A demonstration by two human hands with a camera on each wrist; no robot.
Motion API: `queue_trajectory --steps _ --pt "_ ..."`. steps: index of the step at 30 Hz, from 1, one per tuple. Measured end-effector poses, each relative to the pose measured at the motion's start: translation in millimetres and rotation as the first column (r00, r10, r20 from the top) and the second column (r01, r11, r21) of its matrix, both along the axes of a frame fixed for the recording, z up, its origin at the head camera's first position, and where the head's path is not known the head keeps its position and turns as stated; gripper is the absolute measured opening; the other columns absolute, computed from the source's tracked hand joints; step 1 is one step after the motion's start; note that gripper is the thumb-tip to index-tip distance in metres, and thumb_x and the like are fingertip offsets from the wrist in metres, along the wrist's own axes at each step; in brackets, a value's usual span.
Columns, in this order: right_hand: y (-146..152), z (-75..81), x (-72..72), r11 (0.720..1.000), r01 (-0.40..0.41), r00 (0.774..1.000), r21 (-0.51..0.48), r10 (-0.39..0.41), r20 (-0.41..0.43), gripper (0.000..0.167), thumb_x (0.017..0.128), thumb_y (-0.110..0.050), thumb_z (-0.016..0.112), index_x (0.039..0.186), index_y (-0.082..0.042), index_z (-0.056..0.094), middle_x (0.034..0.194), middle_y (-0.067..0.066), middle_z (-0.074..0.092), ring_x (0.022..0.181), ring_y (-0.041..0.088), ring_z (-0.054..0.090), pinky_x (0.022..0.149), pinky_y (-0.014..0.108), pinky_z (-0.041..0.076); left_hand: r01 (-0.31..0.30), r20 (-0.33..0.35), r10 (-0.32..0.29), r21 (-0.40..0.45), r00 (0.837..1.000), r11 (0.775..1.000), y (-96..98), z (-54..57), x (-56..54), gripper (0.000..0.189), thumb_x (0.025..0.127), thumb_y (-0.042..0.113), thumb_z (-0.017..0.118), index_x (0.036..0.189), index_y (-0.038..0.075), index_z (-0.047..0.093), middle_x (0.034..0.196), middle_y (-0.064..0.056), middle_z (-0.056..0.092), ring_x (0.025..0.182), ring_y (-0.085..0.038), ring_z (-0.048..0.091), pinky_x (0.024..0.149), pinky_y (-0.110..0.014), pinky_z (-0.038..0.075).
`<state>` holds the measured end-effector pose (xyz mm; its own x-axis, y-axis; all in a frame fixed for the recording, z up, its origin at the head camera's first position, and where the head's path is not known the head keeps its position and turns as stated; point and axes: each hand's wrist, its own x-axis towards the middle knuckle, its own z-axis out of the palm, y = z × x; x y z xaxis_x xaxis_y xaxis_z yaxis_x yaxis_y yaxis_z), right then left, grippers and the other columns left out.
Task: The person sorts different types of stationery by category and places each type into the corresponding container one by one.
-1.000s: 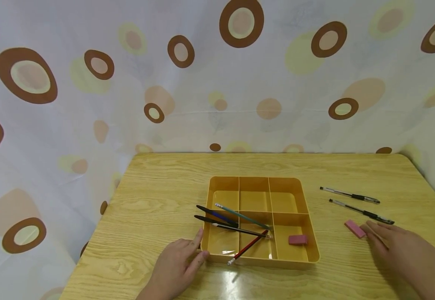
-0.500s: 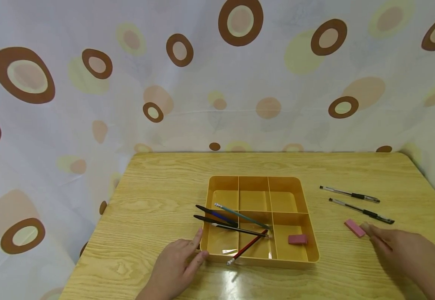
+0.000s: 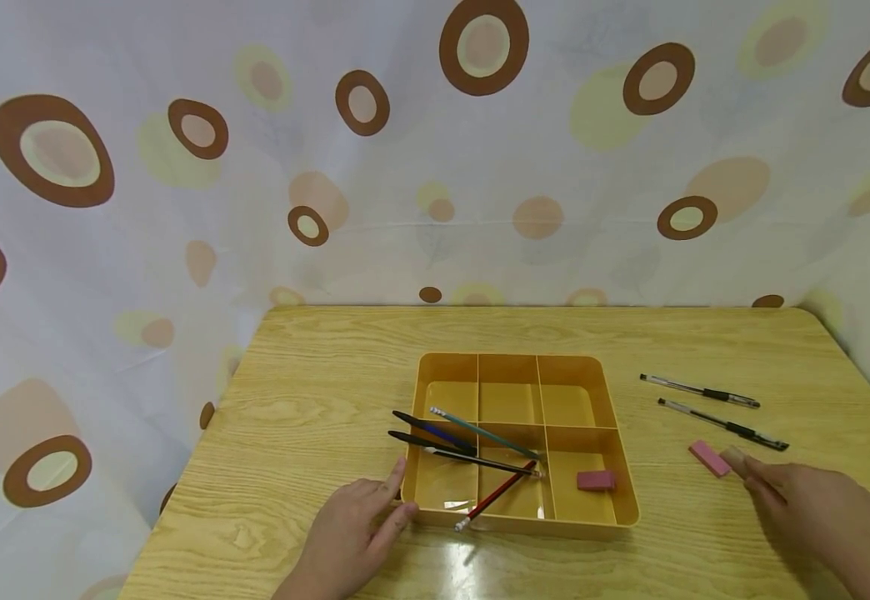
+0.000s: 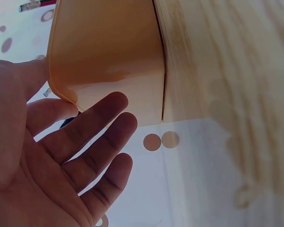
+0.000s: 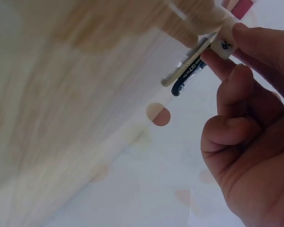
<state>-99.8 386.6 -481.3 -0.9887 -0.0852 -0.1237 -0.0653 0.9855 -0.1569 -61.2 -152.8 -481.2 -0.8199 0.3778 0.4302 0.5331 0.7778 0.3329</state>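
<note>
Pinched between thumb and fingers of the right grip (image 3: 817, 508), a pale block (image 3: 735, 458), perhaps an eraser, is toward the right edge of the bench (image 3: 315, 383). Just beside it lies a pink eraser (image 3: 709, 458); whether the two touch I cannot tell. So small a piece suits a fingertip hold. Left grip (image 3: 356, 533) is released: thumb and forefinger touch the near left corner of the tray (image 3: 525, 525), the other fingers loose outside it, probably to keep it from sliding.

Another pink eraser (image 3: 595, 480) lies in the tray's near right compartment, short enough to fit. Teal pencil (image 3: 487, 434), black pencil (image 3: 483, 462), red pencil (image 3: 495, 496), blue pen (image 3: 446, 434) and black pen (image 3: 411, 438) look too long for single compartments, so they slant across them; both pens jut past the left wall, the red pencil past the near one. Two gel pens (image 3: 723, 423) lie roughly parallel on the bench, between tray and right edge.
</note>
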Motion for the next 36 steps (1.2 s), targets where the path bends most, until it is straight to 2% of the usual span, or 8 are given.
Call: queue_trajectory --steps 4,8,12,15,19,24,30,36 --pt "-4.7 5.5 -0.3 0.999 0.042 0.999 -0.021 -0.042 -0.017 0.055 0.109 -0.047 0.051 0.117 0.001 0.076 0.059 0.003 0.059 0.06 0.023 0.062 0.05 0.047 0.046 0.0 -0.001 0.0 0.004 1.0 1.0 -0.1 0.0 -0.1 0.046 0.1 0.028 0.07 0.136 0.001 0.065 0.08 0.013 0.071 0.09 -0.008 0.072 0.081 -0.033 0.06" --pt "-9.4 7.0 2.3 0.999 0.03 0.992 -0.024 -0.033 -0.121 0.045 0.104 -0.036 0.063 0.123 0.004 0.072 0.079 0.018 0.072 0.063 0.03 0.067 0.049 0.047 0.048 -0.002 0.002 0.002 0.006 1.0 1.0 -0.6 -0.5 -0.1 0.046 0.1 0.028 0.07 0.137 0.001 0.065 0.081 0.013 0.071 0.09 -0.007 0.072 0.081 -0.033 0.06" --pt "-16.4 6.3 7.4 1.0 -0.025 0.95 -0.015 0.019 -0.313 0.03 0.093 -0.015 0.075 0.117 0.002 0.075 0.073 0.013 0.07 0.054 0.022 0.058 0.044 0.041 0.045 -0.002 0.016 0.002 0.013 1.0 1.0 -0.6 -0.6 0.1 0.046 0.1 0.028 0.07 0.136 0.001 0.065 0.081 0.013 0.072 0.09 -0.007 0.072 0.081 -0.033 0.06" --pt "-22.4 8.5 9.1 0.998 -0.061 0.919 -0.02 0.048 -0.392 0.028 0.088 -0.009 0.078 0.114 0.0 0.077 0.078 0.017 0.073 0.06 0.029 0.064 0.046 0.045 0.048 0.002 0.034 -0.003 0.025 0.999 1.0 -0.2 0.2 0.4 0.046 0.101 0.028 0.069 0.137 0.0 0.064 0.082 0.012 0.072 0.091 -0.008 0.073 0.082 -0.034 0.061" --pt "-30.9 14.1 7.7 0.997 -0.072 0.917 -0.02 0.058 -0.394 0.03 0.088 -0.012 0.077 0.116 -0.001 0.076 0.101 0.026 0.075 0.078 0.043 0.071 0.054 0.055 0.054 0.002 0.056 -0.004 0.036 0.998 0.999 0.2 1.4 1.0 0.046 0.101 0.029 0.068 0.137 -0.001 0.064 0.084 0.012 0.073 0.091 -0.009 0.073 0.082 -0.034 0.061" --pt "-41.6 18.2 8.8 0.995 -0.086 0.906 -0.052 0.057 -0.419 0.031 0.089 -0.017 0.078 0.116 -0.001 0.077 0.105 0.024 0.076 0.087 0.046 0.071 0.064 0.061 0.055 0.002 0.049 -0.003 0.036 0.999 0.999 0.4 0.6 1.1 0.046 0.101 0.028 0.069 0.137 -0.001 0.064 0.084 0.012 0.073 0.092 -0.009 0.073 0.083 -0.034 0.061" --pt "-57.3 23.8 9.7 0.975 -0.184 0.829 -0.127 0.084 -0.552 0.023 0.084 -0.015 0.082 0.106 -0.008 0.082 0.087 0.004 0.077 0.06 -0.001 0.05 0.049 0.033 0.044 -0.006 0.053 0.004 0.032 0.999 0.999 0.6 -0.5 0.9 0.047 0.101 0.029 0.069 0.137 0.0 0.064 0.083 0.012 0.073 0.092 -0.009 0.073 0.083 -0.034 0.061" --pt "-75.3 31.6 9.1 0.952 -0.275 0.775 -0.135 0.136 -0.618 0.026 0.08 -0.006 0.082 0.106 -0.007 0.083 0.1 0.009 0.079 0.061 -0.004 0.046 0.048 0.022 0.039 -0.015 0.068 0.013 0.03 0.998 0.999 0.5 0.6 0.9 0.047 0.101 0.031 0.068 0.137 0.001 0.064 0.085 0.011 0.073 0.092 -0.009 0.073 0.083 -0.035 0.061"
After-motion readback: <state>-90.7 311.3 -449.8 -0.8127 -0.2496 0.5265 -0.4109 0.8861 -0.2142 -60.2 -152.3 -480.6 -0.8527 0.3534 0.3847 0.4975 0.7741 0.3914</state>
